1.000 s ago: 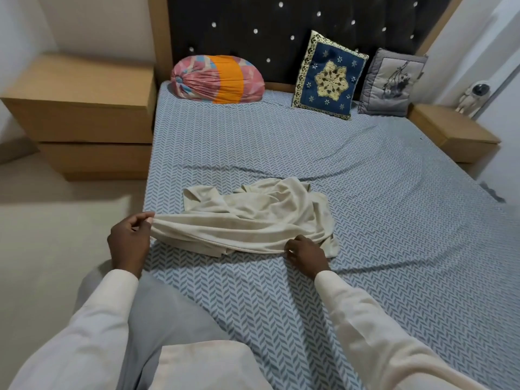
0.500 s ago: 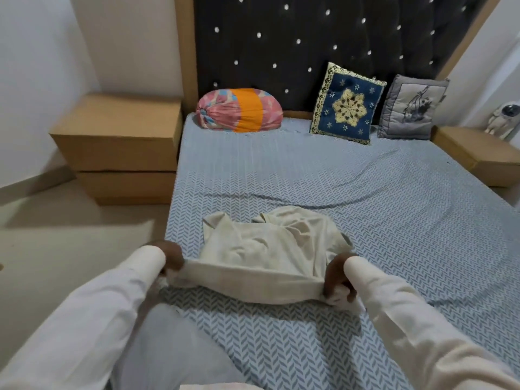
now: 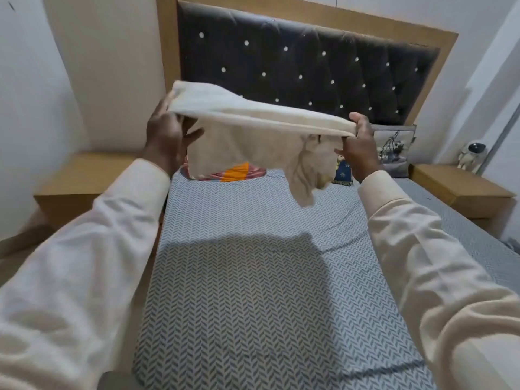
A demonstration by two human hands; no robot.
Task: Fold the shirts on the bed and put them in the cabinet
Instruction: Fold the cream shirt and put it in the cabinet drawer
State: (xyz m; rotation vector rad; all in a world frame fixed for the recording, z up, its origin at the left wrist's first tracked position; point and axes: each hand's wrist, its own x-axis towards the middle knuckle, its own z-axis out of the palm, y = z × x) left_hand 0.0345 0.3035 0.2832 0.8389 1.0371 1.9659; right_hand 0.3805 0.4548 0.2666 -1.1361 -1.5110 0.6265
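A cream shirt (image 3: 247,136) hangs in the air in front of me, high above the bed (image 3: 253,277), stretched between both hands by one edge. My left hand (image 3: 166,133) grips its left end and my right hand (image 3: 358,144) pinches its right end. The rest of the fabric droops below the stretched edge, with one part dangling down at the right. The shirt casts a wide shadow on the blue herringbone sheet. No other shirt shows on the bed, and no cabinet beyond the bedside units is visible.
A dark tufted headboard (image 3: 309,66) stands behind the shirt. Pillows lie at the head: a pink and orange one (image 3: 233,174), a blue one (image 3: 343,173), a grey one (image 3: 394,147). Wooden bedside units flank the bed, left (image 3: 81,187) and right (image 3: 461,192). A small white figure (image 3: 472,153) stands on the right unit.
Both hands have lifted the shirt off the sheet and raised it up to headboard height. My view has tilted upward with it.
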